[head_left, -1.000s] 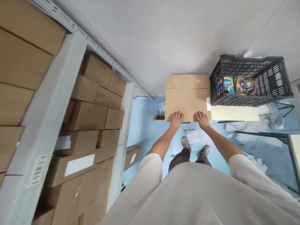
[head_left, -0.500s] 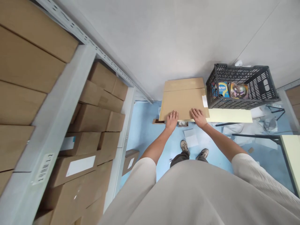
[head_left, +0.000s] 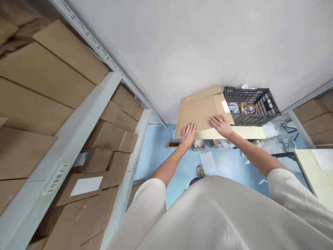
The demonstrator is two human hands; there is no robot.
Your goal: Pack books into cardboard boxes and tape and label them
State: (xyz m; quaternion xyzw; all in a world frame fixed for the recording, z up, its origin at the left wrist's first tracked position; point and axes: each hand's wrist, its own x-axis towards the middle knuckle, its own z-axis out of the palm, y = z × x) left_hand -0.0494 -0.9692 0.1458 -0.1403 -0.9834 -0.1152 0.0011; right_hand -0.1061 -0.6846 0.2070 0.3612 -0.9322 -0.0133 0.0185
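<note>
A flat-topped cardboard box (head_left: 199, 108) with a white label near its right edge sits at the wall end of a pale yellow table (head_left: 241, 132). It lies at a slant, its left corner reaching past the table's edge. My left hand (head_left: 189, 133) rests on its near left edge, fingers stretched forward on the cardboard. Flat on the top, toward the near right corner, lies my right hand (head_left: 220, 125) with fingers extended. Beside the box on the right stands a black plastic crate (head_left: 251, 119), with colourful printed packages (head_left: 248, 108) inside.
To the left, a grey metal shelf (head_left: 85, 114) holds many cardboard boxes (head_left: 78, 187). Small open cartons (head_left: 199, 146) and a white sheet (head_left: 208, 162) lie on the blue floor. Another pale table (head_left: 316, 170) and more shelved boxes (head_left: 319, 118) are at right.
The cardboard box has turned counterclockwise, its right side swinging away from me and more table showing in front. My hands stayed on it. The view has shifted, and the crate appears smaller.
</note>
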